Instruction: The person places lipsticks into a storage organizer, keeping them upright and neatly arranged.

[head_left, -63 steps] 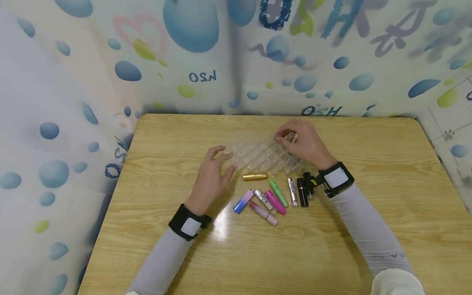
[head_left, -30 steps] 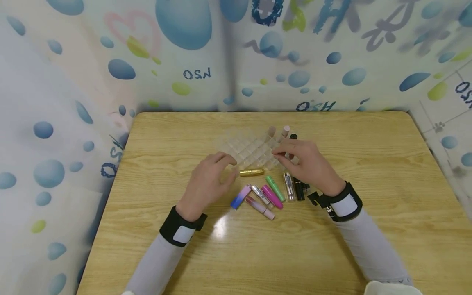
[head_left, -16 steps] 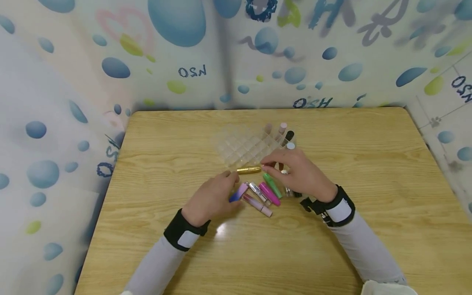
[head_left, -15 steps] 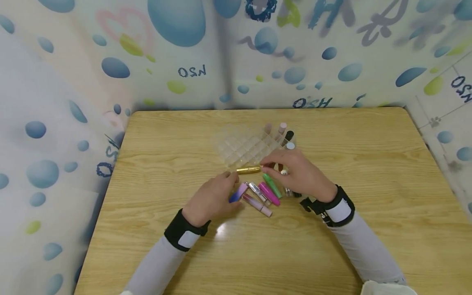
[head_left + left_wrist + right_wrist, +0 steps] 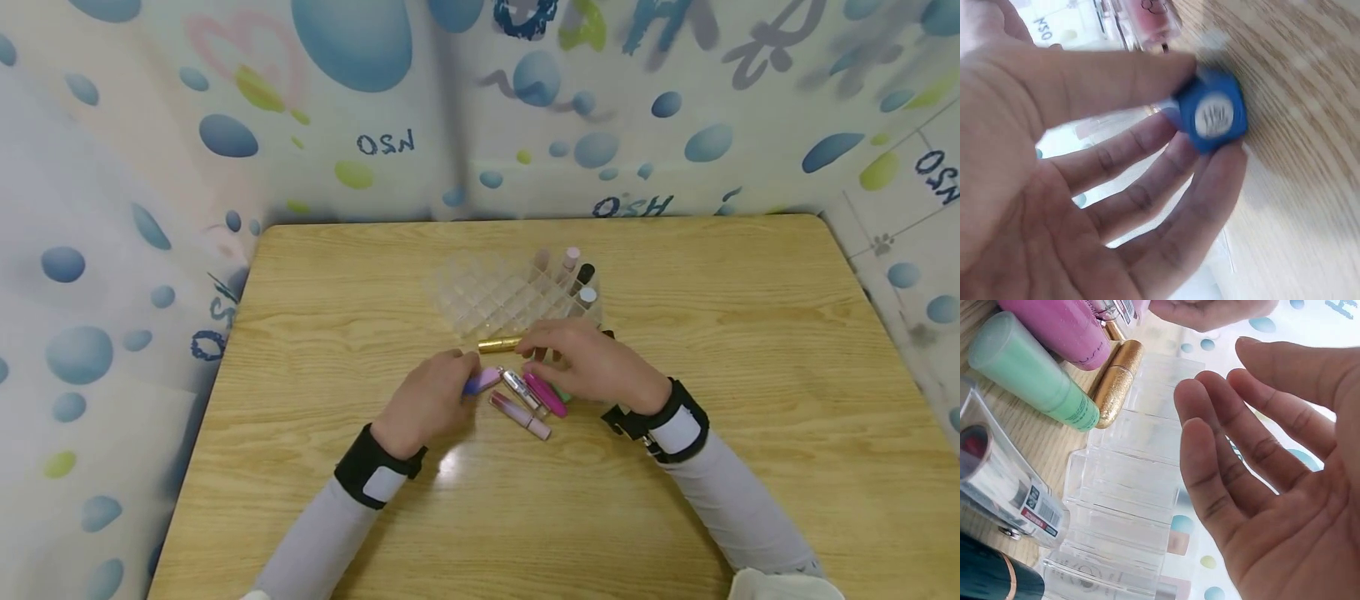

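In the head view my left hand (image 5: 426, 404) pinches a blue-to-pink square lipstick tube (image 5: 483, 381). The left wrist view shows thumb and fingertips around its blue end (image 5: 1215, 115), which has a round white label. My right hand (image 5: 588, 362) hovers over the loose tubes, fingers loosely bent and holding nothing. Below and beside it lie a gold tube (image 5: 1119, 381), a green tube (image 5: 1035, 375) and a magenta tube (image 5: 546, 394). A silver lipstick (image 5: 521, 389) and a pinkish lip gloss (image 5: 519, 415) lie between the hands.
Behind the hands stands a clear compartment organizer (image 5: 480, 296). Its right end holds several upright tubes, among them a black-capped one (image 5: 585, 273) and a white-topped one (image 5: 587, 296). A clear-cased lipstick (image 5: 1016, 481) and a dark tube (image 5: 991, 569) lie nearby.
My right hand has come away from the organizer toward the loose tubes, leaving upright tubes visible in it. My left hand has moved from the organizer's side and taken hold of the blue-to-pink lipstick.
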`<state>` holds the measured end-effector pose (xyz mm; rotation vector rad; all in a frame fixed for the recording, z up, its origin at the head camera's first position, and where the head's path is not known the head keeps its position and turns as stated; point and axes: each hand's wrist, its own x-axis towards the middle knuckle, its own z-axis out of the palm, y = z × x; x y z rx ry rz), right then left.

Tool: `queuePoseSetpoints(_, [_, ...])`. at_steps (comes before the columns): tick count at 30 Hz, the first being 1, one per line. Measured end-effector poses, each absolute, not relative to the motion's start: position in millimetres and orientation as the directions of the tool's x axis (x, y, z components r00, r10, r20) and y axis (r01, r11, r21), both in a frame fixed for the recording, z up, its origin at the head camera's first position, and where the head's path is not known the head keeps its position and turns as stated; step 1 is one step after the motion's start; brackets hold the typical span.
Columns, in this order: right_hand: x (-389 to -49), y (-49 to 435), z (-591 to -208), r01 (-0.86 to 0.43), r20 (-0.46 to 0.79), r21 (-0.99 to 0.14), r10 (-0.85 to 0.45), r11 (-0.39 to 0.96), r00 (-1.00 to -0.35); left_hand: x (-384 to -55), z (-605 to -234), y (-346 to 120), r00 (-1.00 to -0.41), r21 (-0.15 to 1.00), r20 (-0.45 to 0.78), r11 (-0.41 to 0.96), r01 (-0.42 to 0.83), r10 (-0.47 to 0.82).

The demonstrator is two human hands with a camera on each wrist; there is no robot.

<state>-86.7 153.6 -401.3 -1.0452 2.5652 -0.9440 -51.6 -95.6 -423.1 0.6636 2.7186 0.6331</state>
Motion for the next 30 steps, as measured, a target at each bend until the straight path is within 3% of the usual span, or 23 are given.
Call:
queuePoseSetpoints(6, [-87,153,-402,-0.542,0.031,-0.639,-0.686,0.546,-0.727,-56,-421,-101,-0.86,0.419,-0.044,0.791,0.446,0.508])
queuePoseSetpoints(13, [-88,153,-405,-0.526,0.044,-0.658,-0.67,0.539,-0.741,-57,-408,-105,-0.874,0.399,0.008,0.8,0.448,0.485])
queuePoseSetpoints(30, [-88,146,-414,-0.578,0.155,-0.691,-0.692,0.434,-0.705,-55,-401,-102,-0.819,0.466,0.159,0.689,0.555,0.552])
